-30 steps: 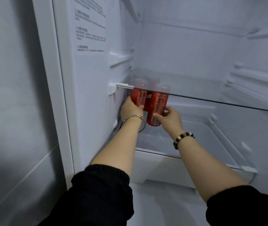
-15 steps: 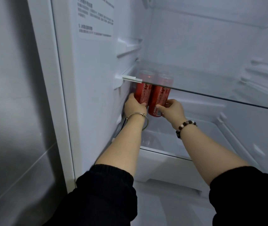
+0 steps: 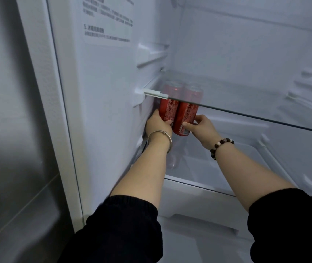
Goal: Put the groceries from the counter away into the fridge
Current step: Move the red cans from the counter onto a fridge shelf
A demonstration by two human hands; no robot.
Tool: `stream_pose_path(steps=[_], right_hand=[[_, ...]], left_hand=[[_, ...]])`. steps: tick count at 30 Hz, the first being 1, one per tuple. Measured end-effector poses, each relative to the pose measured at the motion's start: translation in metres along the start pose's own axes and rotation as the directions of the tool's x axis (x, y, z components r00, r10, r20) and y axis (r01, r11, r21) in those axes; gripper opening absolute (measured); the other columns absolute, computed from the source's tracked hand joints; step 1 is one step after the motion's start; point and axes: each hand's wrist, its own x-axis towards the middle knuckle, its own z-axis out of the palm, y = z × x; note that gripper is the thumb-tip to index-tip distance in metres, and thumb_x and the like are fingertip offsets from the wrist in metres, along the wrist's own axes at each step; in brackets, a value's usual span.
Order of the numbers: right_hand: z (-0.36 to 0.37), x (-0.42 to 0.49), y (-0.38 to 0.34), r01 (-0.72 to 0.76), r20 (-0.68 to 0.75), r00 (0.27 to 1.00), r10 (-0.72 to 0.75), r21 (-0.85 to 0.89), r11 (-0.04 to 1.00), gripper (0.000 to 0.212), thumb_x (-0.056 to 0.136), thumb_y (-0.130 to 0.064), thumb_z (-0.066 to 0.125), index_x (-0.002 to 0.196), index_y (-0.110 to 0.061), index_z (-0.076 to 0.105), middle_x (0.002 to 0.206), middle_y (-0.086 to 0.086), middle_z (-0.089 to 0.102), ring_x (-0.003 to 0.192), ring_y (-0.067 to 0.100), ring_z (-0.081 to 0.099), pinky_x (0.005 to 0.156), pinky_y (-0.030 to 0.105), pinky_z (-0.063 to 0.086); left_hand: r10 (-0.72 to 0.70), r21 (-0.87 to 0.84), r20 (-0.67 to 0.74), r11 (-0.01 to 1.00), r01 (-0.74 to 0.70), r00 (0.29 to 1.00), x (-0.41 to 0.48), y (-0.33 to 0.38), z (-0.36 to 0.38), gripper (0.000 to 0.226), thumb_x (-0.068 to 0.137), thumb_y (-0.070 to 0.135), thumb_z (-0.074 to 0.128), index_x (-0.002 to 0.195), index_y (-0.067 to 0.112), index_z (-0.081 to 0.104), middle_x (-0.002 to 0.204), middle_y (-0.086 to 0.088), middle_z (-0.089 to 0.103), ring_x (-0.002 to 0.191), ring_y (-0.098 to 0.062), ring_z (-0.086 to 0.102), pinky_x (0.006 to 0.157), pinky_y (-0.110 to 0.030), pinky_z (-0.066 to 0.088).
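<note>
Household kitchen, by the look of it: the view goes straight into an open fridge.

- White moulded liner, cold even light.
- 2 glass shelves: upper glass shelf with a white clip at its left front corner, lower glass shelf above a white drawer front.
- Moulded shelf rails on the left wall, more on the right wall.
- Printed instruction label high on the left wall, text too small to read.
- 2 red drink cans under the upper shelf's left front corner.
- Brushed steel panel left of the cabinet edge, a home-appliance finish.
</note>
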Motion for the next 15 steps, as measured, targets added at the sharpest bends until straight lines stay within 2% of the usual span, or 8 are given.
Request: stream_pose_path(steps=[5,12,15], right_hand=[[0.003,0.003,0.001,-0.012,0.046,0.999,0.009,0.077,0.997,0.044,0.081,-0.013,0.073,0.114,-0.007,0.045,0.125,0.013,0.055,0.115,0.025,0.055,0.098,0.04,0.046],[0.011,0.0,-0.001,0.02,0.014,1.0,-0.021,0.064,0.998,0.054,0.082,-0.015,0.072,0.124,0.0,0.043,0.117,0.006,0.054,0.098,0.015,0.054,0.07,0.019,0.044],[0.016,-0.001,-0.001,0.016,-0.023,1.0,-0.015,0.056,0.998,0.056,0.08,-0.018,0.074,0.124,-0.001,0.044,0.115,0.006,0.056,0.102,0.017,0.055,0.077,0.025,0.045]], left_hand=[[0.001,0.006,0.011,1.0,-0.001,1.0,0.002,-0.002,0.001,0.035,0.085,0.008,0.064,0.119,0.012,0.058,0.112,-0.008,0.068,0.104,-0.026,0.063,0.085,-0.029,0.045],[-0.024,0.066,0.03,0.998,0.022,0.999,0.004,-0.003,0.003,0.05,0.089,0.011,0.058,0.137,0.013,0.043,0.119,-0.011,0.064,0.108,-0.029,0.06,0.094,-0.037,0.047],[-0.041,0.075,0.036,0.996,0.039,0.998,0.003,-0.002,0.002,0.055,0.091,0.012,0.055,0.142,0.014,0.035,0.122,-0.011,0.062,0.11,-0.03,0.059,0.095,-0.038,0.046]])
